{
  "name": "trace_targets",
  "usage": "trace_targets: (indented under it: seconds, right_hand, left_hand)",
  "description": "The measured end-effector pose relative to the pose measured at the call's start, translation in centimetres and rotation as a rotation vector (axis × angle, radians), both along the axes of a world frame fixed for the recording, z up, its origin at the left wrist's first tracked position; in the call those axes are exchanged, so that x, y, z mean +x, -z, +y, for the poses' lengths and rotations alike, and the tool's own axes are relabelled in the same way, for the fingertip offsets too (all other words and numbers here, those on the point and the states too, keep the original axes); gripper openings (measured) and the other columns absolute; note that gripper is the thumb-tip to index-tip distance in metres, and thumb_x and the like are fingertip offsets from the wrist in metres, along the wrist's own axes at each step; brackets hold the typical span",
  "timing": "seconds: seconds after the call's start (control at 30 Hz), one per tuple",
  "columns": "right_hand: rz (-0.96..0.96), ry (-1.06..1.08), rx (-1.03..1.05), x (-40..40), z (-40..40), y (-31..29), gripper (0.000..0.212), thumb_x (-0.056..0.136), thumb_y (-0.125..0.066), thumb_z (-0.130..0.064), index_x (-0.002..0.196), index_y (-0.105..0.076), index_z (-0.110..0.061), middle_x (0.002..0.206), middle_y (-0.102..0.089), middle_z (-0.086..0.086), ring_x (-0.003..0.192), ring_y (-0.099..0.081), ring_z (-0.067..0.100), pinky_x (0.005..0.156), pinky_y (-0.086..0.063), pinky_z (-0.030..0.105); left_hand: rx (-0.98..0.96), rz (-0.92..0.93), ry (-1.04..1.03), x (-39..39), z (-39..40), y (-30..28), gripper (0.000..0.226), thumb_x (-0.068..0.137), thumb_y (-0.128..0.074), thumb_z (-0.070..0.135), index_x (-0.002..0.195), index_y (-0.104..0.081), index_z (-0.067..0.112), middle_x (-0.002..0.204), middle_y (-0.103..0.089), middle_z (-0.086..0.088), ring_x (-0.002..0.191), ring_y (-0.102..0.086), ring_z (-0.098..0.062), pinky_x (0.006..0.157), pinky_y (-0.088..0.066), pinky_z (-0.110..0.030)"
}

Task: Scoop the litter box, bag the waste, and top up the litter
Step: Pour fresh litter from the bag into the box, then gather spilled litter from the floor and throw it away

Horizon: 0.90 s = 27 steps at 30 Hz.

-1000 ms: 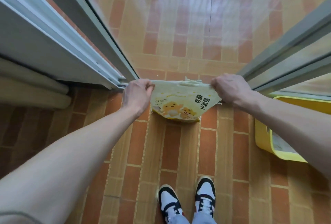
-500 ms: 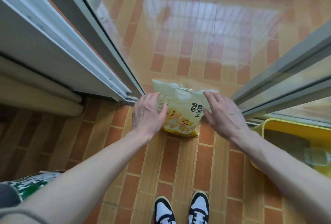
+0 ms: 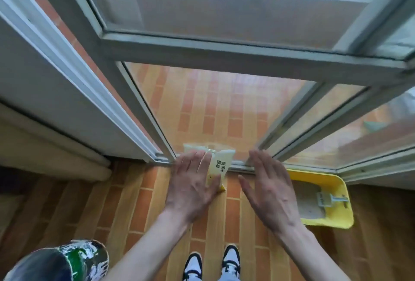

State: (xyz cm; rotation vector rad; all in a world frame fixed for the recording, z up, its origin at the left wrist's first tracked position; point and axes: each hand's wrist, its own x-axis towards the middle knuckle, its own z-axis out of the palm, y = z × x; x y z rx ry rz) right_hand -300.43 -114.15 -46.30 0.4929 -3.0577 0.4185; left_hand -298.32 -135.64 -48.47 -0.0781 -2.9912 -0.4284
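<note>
From my remote seat I looked down at a glazed sliding door (image 3: 224, 110) filling the upper view, its pale metal frame meeting the floor track ahead of the person. Below it ran the floor of orange and brown brick-pattern tiles (image 3: 125, 208). To the right, against the door track, sat the yellow litter box (image 3: 336, 217), with grey-brown litter in it and a pale scoop (image 3: 330, 199) lying on that litter. At the lower left edge a dark rounded object with a green and white pattern (image 3: 74, 260) poked into view; I could not tell what it was. The litter bag (image 3: 219, 166), pale yellow with dark printed characters, stood on the tiles at the foot of the door, between the two hands. The left hand (image 3: 193, 184) was spread flat with fingers straight, overlapping the bag's left side; I could not tell whether it was touching the bag. The right hand (image 3: 269, 188) was likewise flat and extended, clear of the bag with tiles showing between them, holding nothing. At the bottom edge stood two black-and-white sneakers (image 3: 212, 265).
</note>
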Motion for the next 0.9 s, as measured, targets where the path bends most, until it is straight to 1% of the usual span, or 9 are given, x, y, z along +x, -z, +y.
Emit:
trace_targets:
  seconds: [0.07,0.17,0.3,0.4,0.53,0.63,0.73,0.9]
  right_hand:
    - [0.02,0.046,0.012,2.4,1.1,-4.6,0.069,0.101,-0.043,-0.055,0.158,-0.034,-0.016,0.16,-0.04,0.005,0.15,-0.033,0.02,0.121,-0.03,0.045]
    - [0.074,0.125,0.019,6.1,2.2,-10.2,0.07,0.102,-0.041,-0.057,0.157,-0.035,-0.015,0.16,-0.04,0.005,0.15,-0.032,0.019,0.121,-0.03,0.045]
    - [0.131,0.31,0.009,10.6,3.7,-14.8,0.069,0.1,-0.046,-0.056,0.156,-0.037,-0.016,0.16,-0.04,0.004,0.151,-0.03,0.019,0.124,-0.024,0.045]
    - [0.153,0.492,-0.03,14.5,5.0,-16.5,0.07,0.1,-0.046,-0.057,0.157,-0.035,-0.017,0.162,-0.037,0.003,0.154,-0.024,0.018,0.123,-0.025,0.048]
    - [0.166,0.746,-0.04,20.2,7.3,-17.9,0.069,0.101,-0.04,-0.06,0.158,-0.033,-0.021,0.163,-0.036,0.001,0.153,-0.025,0.019,0.123,-0.025,0.048]
    - [0.156,0.913,-0.018,24.4,9.8,-18.6,0.069,0.101,-0.039,-0.061,0.158,-0.032,-0.022,0.163,-0.036,0.001,0.153,-0.027,0.019,0.122,-0.028,0.048]
    - [0.136,1.068,0.001,28.4,13.4,-19.0,0.068,0.1,-0.039,-0.061,0.158,-0.033,-0.025,0.163,-0.034,0.001,0.153,-0.025,0.019,0.121,-0.029,0.048]
    - [0.145,1.303,-0.018,35.0,19.6,-20.0,0.067,0.099,-0.033,-0.064,0.157,-0.029,-0.031,0.164,-0.03,0.0,0.153,-0.022,0.019,0.123,-0.019,0.046]
  left_hand:
    - [-0.004,0.005,0.066,1.3,0.7,-4.4,0.06,0.1,-0.048,0.053,0.142,-0.06,0.011,0.141,-0.064,-0.011,0.135,-0.056,-0.03,0.114,-0.044,-0.051]
    - [0.006,0.048,0.233,3.0,1.4,-10.2,0.061,0.101,-0.046,0.051,0.146,-0.056,0.012,0.147,-0.059,-0.011,0.14,-0.052,-0.027,0.119,-0.041,-0.049]
    - [0.047,0.078,0.346,4.4,3.4,-15.2,0.064,0.1,-0.043,0.054,0.149,-0.053,0.013,0.15,-0.056,-0.011,0.142,-0.05,-0.029,0.12,-0.038,-0.05]
    - [0.083,0.091,0.445,5.3,6.0,-17.2,0.064,0.101,-0.042,0.054,0.15,-0.051,0.014,0.152,-0.054,-0.01,0.145,-0.046,-0.029,0.12,-0.036,-0.051]
    - [0.156,0.093,0.577,6.6,10.7,-19.0,0.064,0.101,-0.044,0.054,0.151,-0.05,0.014,0.152,-0.054,-0.008,0.145,-0.045,-0.027,0.122,-0.033,-0.049]
    - [0.194,0.091,0.68,7.4,14.9,-20.3,0.064,0.101,-0.044,0.055,0.15,-0.051,0.014,0.151,-0.055,-0.008,0.143,-0.046,-0.028,0.119,-0.036,-0.051]
    - [0.202,0.113,0.843,8.4,19.6,-21.4,0.064,0.102,-0.045,0.055,0.149,-0.052,0.012,0.152,-0.054,-0.009,0.144,-0.046,-0.029,0.116,-0.039,-0.052]
    - [0.196,0.145,1.055,11.3,27.5,-22.6,0.062,0.103,-0.051,0.053,0.152,-0.05,0.014,0.154,-0.053,-0.008,0.147,-0.043,-0.028,0.118,-0.038,-0.052]
